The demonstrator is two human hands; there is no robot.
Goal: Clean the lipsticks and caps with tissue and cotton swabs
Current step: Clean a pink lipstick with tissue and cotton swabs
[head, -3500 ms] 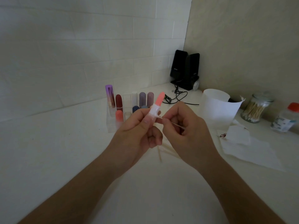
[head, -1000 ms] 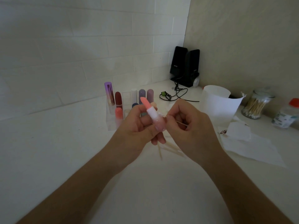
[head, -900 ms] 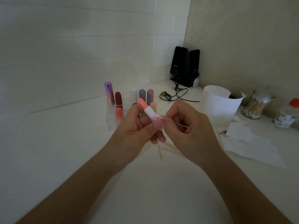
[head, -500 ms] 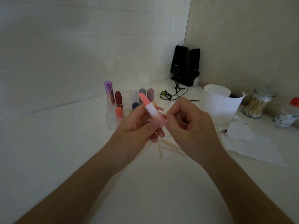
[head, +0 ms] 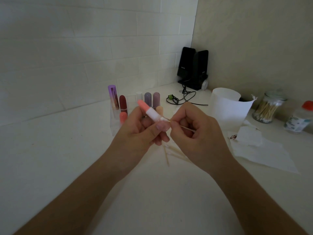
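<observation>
My left hand [head: 140, 131] grips an uncapped lipstick [head: 149, 111] with a coral-pink bullet and a white and pale pink tube, tilted up to the left. My right hand [head: 194, 133] pinches a wooden cotton swab [head: 182, 126], and its white tip touches the white collar of the tube. Several used swabs [head: 171, 152] lie on the counter under my hands. Behind them a clear organizer [head: 113, 123] holds several lipsticks and caps [head: 123, 104]. Spread tissue [head: 264, 155] with a dark red stain lies to the right.
A white cup [head: 227, 107] stands at right, with a glass jar of cotton swabs [head: 267, 108] and a red-capped bottle [head: 299, 118] beyond it. Black speakers [head: 193, 68] and a cable [head: 183, 98] fill the back corner. White tiled wall lies behind.
The lipstick, first upright with its tip to the right, has been tilted to point up-left. The swab tip has stayed at the tube's collar, shifting slightly along it.
</observation>
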